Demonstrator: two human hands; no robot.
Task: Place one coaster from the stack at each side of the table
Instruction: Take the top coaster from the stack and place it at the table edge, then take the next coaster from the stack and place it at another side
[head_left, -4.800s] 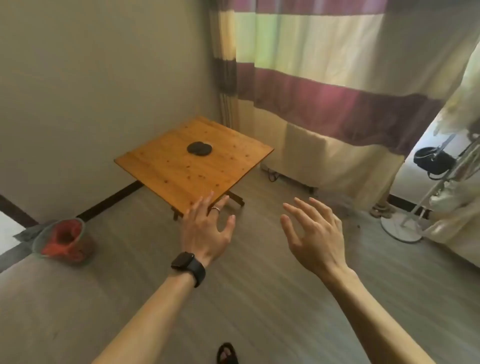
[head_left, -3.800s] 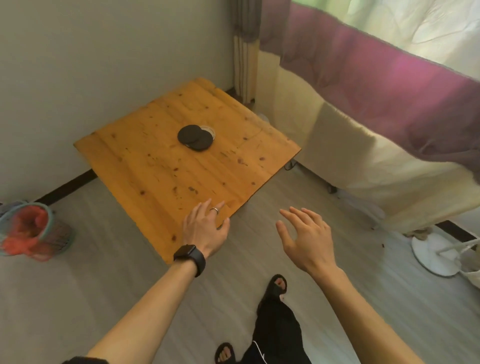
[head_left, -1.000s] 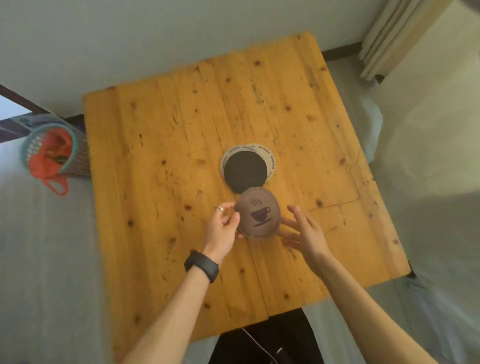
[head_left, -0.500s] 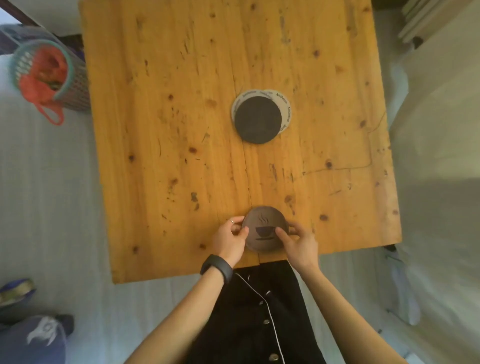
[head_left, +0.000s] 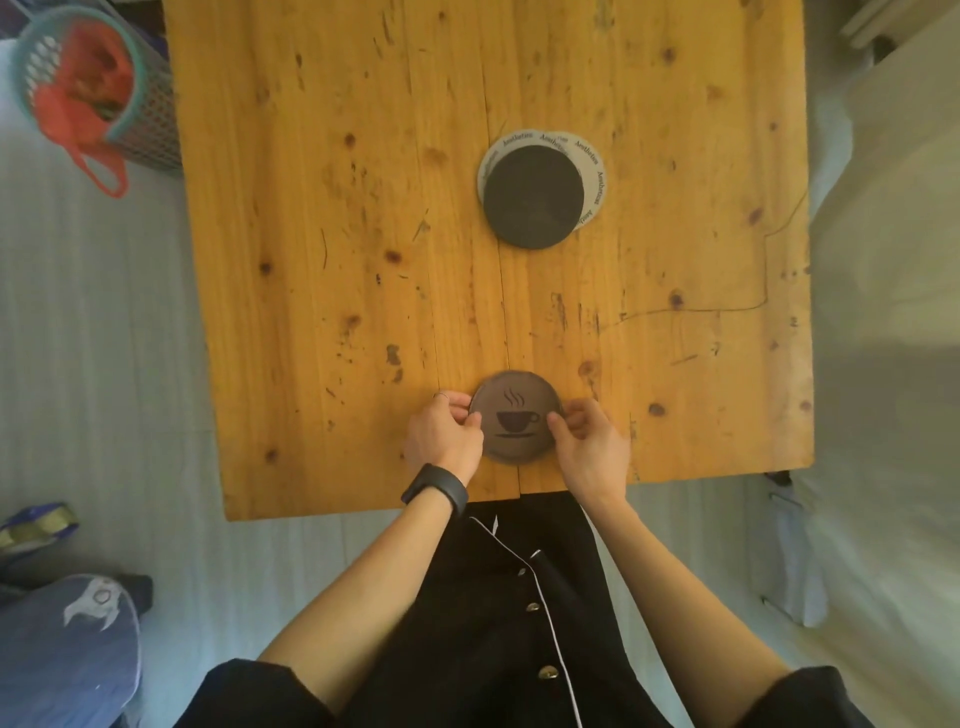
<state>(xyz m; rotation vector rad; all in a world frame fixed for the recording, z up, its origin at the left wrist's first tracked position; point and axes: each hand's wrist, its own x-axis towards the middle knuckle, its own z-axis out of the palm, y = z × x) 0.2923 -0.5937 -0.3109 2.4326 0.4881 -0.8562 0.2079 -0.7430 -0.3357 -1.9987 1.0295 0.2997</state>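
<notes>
Seen from above, a square wooden worktop (head_left: 363, 234) fills the view. A person's left hand (head_left: 444, 436) and right hand (head_left: 587, 447) each pinch an opposite edge of a round brown coaster (head_left: 517, 422) printed with a steaming cup, which lies at the near side, close to the edge by the person's body. This looks like the first of four placements, about finished; the other three sides show no coaster. The remaining stack (head_left: 540, 189), a dark coaster on top of pale printed ones, sits near the middle, well apart from the hands. Nothing on the worktop blocks the way. A mesh bin (head_left: 150, 119) with a red bag stands on the floor at the far left corner.
</notes>
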